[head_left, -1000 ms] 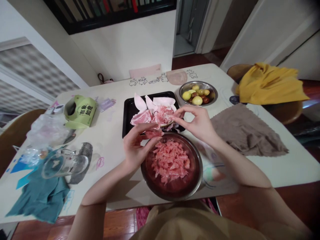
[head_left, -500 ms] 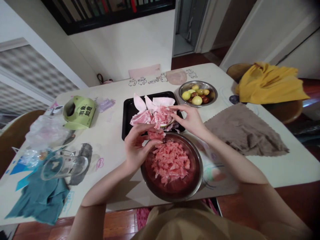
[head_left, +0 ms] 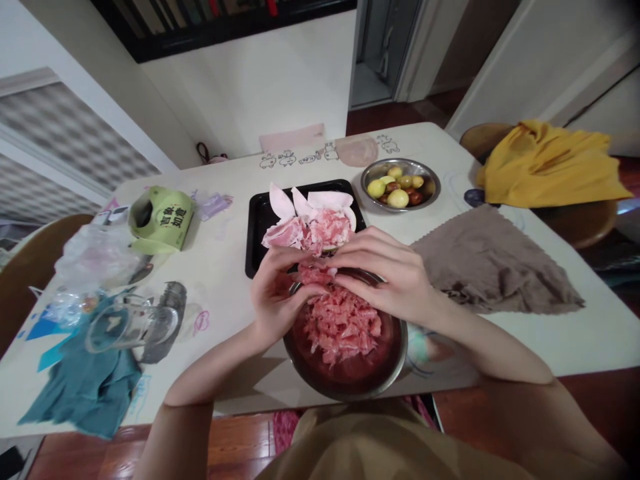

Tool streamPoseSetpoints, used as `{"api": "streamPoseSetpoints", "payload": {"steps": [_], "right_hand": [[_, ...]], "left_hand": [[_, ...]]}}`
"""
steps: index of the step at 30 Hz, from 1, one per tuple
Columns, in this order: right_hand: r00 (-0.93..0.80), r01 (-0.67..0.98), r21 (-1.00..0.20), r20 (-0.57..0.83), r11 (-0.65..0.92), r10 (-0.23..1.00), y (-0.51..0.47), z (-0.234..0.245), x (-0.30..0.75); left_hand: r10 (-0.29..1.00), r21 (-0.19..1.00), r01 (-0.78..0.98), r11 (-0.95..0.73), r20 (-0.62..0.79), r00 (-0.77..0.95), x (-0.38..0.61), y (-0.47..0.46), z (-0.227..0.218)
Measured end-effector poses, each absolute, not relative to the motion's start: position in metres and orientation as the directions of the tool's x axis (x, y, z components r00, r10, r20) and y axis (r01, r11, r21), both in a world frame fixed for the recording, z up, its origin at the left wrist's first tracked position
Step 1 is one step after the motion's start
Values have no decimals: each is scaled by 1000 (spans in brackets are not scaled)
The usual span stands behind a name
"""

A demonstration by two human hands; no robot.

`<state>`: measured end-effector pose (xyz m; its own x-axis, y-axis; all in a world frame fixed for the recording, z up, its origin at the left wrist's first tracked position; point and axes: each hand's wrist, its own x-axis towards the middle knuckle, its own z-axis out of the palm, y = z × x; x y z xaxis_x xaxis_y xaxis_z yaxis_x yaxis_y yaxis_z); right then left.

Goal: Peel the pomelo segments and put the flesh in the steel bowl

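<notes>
My left hand (head_left: 274, 293) and my right hand (head_left: 387, 270) meet over the far rim of a steel bowl (head_left: 390, 363) holding pink fruit flesh (head_left: 343, 323). Both pinch one pink fruit piece (head_left: 316, 274) between their fingertips. Just beyond lies a black tray (head_left: 256, 233) piled with pink peel and membrane scraps (head_left: 313, 220).
A smaller steel bowl of round fruits (head_left: 400, 187) stands at the back right. A brown cloth (head_left: 493, 263) lies to the right, a yellow cloth (head_left: 547, 163) on a chair. At left are a green tissue box (head_left: 161, 219), a glass jug (head_left: 131, 325) and a teal cloth (head_left: 83, 390).
My right hand came back from the tray's scrap pile and joined my left hand on the fruit piece over the bowl.
</notes>
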<state>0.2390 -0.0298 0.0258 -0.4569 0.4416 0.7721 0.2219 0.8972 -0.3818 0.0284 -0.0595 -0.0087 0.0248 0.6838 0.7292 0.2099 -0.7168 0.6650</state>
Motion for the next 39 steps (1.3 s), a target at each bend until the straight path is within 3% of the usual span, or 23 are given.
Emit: {"api": "streamPoseSetpoints", "payload": {"steps": [7,13,19,26,39], "right_hand": [[-526,281,-268,760,922,381,-29,26,244],[-553,304,-299,718,904,423,-29,24,249],[-554,332,-354,677,874,485,-32,33,252],[-563,297,-337,694,893,449,-36,35,253],[-568,357,-220,721,908,398,-43,35,253]], "left_hand": [[750,728,185,-660,653,103,30,-59,-12],[847,836,144,-530,511,149,32,-64,-6],[778,750,208,-628,614,136,27,-66,-1],[654,615,246,-749,745,129,28,-64,-5],[643,610,217,-762,751,149,27,-65,-7]]}}
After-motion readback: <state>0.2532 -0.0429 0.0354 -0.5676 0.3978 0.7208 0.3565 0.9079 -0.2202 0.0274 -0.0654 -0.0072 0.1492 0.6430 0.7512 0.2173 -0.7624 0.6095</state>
